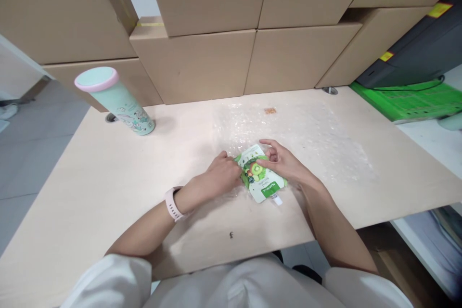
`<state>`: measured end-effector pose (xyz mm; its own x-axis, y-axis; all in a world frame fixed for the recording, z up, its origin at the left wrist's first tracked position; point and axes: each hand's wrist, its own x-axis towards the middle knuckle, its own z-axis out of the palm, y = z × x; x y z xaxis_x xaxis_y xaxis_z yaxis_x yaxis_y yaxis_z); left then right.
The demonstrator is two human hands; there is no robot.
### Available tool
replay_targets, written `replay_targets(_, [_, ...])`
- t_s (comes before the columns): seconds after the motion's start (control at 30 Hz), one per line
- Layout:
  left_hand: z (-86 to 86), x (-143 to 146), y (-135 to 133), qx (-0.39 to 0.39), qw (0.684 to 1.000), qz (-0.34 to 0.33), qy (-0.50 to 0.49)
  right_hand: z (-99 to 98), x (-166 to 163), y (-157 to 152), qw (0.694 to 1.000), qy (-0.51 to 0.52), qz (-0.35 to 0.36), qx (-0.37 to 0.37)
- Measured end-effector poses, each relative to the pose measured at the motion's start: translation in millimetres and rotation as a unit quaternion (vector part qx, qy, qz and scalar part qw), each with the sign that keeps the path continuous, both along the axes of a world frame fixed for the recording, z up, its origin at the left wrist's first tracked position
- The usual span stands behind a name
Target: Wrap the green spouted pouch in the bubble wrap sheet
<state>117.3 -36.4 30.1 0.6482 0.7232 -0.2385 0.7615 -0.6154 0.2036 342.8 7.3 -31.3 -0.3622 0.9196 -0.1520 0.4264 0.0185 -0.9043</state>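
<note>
A small green and white pouch (pixel 260 176) with a kiwi picture lies on a sheet of clear bubble wrap (pixel 317 139) on the pale wooden table (pixel 108 187). My left hand (pixel 222 173), with a pink watch on its wrist, is closed at the pouch's left edge, fingers pressed on the pouch and wrap. My right hand (pixel 281 161) rests on the pouch's right side, fingers curled over its top, thumb on the printed face.
A mint tumbler (pixel 115 101) with a pink-rimmed lid stands at the table's back left. Stacked cardboard boxes (pixel 202 57) wall the far edge. A green mat (pixel 411 101) and a dark device (pixel 422 53) sit at the right. A small orange scrap (pixel 270 110) lies on the wrap.
</note>
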Motion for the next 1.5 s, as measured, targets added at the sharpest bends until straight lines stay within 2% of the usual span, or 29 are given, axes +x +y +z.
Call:
replay_targets(0.1, [10.9, -19, 8, -0.03, 0.999, -0.003, -0.032, 1.9, -3, -3, 1.0, 0.002, 0.029, -0.004])
replay_targets(0.23, [18.2, -48, 22, 0.034, 0.99, 0.138, -0.004, 3.0, -11, -6, 1.0, 0.007, 0.01, -0.01])
replay_targets(0.33, [13.6, -64, 30, -0.012, 0.978, 0.202, 0.049, 8.8, -15, -9, 0.995, 0.071, 0.016, -0.067])
replay_targets(0.4, [6.7, -70, 34, -0.05, 0.976, 0.204, 0.054, 14.3, -15, -12, 0.988, 0.095, 0.049, -0.109])
replay_targets(0.5, [-3.9, -73, 38, -0.055, 0.979, 0.194, 0.022, 20.8, -15, -17, 0.984, 0.085, 0.075, -0.134])
replay_targets(0.6, [-9.4, -72, 40, -0.058, 0.979, 0.194, 0.001, 22.9, -20, -19, 0.975, 0.14, 0.047, -0.168])
replay_targets(0.73, [-9.5, -72, 40, -0.08, 0.975, 0.203, -0.025, 19.1, -39, -24, 0.937, 0.263, -0.033, -0.227])
replay_targets(0.83, [-7.0, -74, 41, -0.094, 0.973, 0.205, -0.041, 11.6, -56, -31, 0.929, 0.277, -0.069, -0.234])
replay_targets(0.93, [-3.6, -75, 42, -0.112, 0.972, 0.2, -0.051, 2.8, -67, -37, 0.933, 0.268, -0.059, -0.231])
replay_targets(1.03, [-1.7, -76, 42, -0.114, 0.973, 0.195, -0.045, -3.4, -72, -41, 0.949, 0.249, -0.036, -0.19])
replay_targets(1.1, [-1.9, -77, 41, -0.088, 0.975, 0.204, -0.022, -4.2, -71, -41, 0.969, 0.201, -0.025, -0.141])
replay_targets(1.2, [-3.2, -77, 41, -0.03, 0.972, 0.233, 0.034, 0.5, -65, -41, 0.999, 0.024, -0.015, -0.028])
replay_targets(1.3, [-4.7, -78, 40, -0.005, 0.969, 0.24, 0.051, 7.6, -59, -41, 0.981, -0.151, -0.035, 0.121])
replay_targets(1.37, [-5.7, -78, 40, -0.034, 0.974, 0.224, 0.022, 10.3, -56, -41, 0.963, -0.186, -0.021, 0.195])
replay_targets(1.43, [-6.9, -78, 41, -0.09, 0.974, 0.206, -0.03, 10.4, -54, -40, 0.957, -0.183, 0.042, 0.221])
replay_targets(1.5, [-8.5, -79, 42, -0.136, 0.965, 0.204, -0.094, 9.2, -53, -39, 0.958, -0.175, 0.096, 0.207])
